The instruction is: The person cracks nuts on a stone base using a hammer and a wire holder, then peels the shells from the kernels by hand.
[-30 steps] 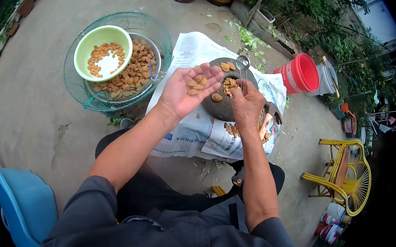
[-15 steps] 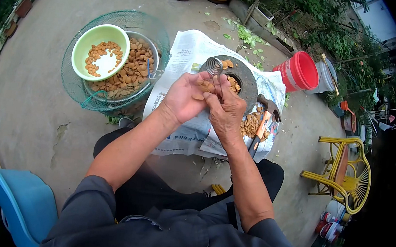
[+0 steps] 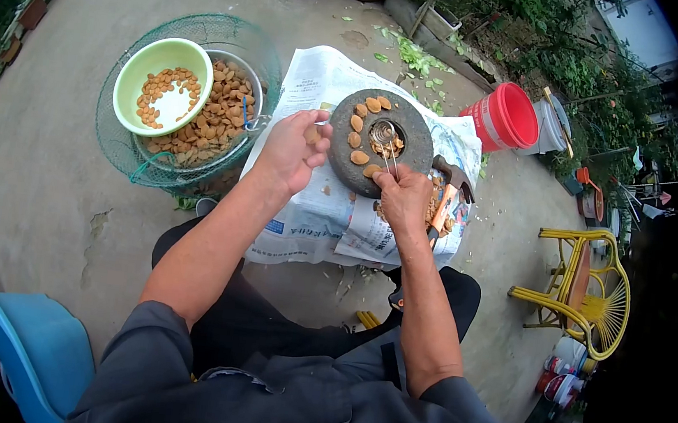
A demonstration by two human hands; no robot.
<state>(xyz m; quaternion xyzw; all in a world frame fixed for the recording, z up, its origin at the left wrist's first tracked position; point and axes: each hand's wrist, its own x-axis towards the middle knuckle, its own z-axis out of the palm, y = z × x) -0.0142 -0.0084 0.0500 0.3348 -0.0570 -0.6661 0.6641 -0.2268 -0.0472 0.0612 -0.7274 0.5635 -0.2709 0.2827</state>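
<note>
My left hand (image 3: 294,151) hovers left of a round grey stone (image 3: 344,150), its fingers curled around what looks like an apricot pit (image 3: 311,134). In my right hand (image 3: 405,197), the thumb and fingers pinch the wire handle of a coiled wire ring (image 3: 382,132). The coil sits over the stone's central hollow, where broken shells (image 3: 396,146) show. Several whole apricot pits (image 3: 359,157) lie in an arc along the stone's left side. A hammer (image 3: 444,208) with an orange and black handle rests on shell pieces right of my right hand.
Newspaper (image 3: 292,223) lies under the stone. At left, a green bowl (image 3: 121,98) of kernels sits over a metal basin of pits (image 3: 226,105) inside a green mesh basket (image 3: 107,142). A red bucket (image 3: 493,120), yellow chair (image 3: 569,302) and blue tub (image 3: 36,345) stand around.
My right hand has lowered the wire coil from above my left palm onto the stone's hollow. My left hand has moved left and curled, uncovering the row of pits on the stone.
</note>
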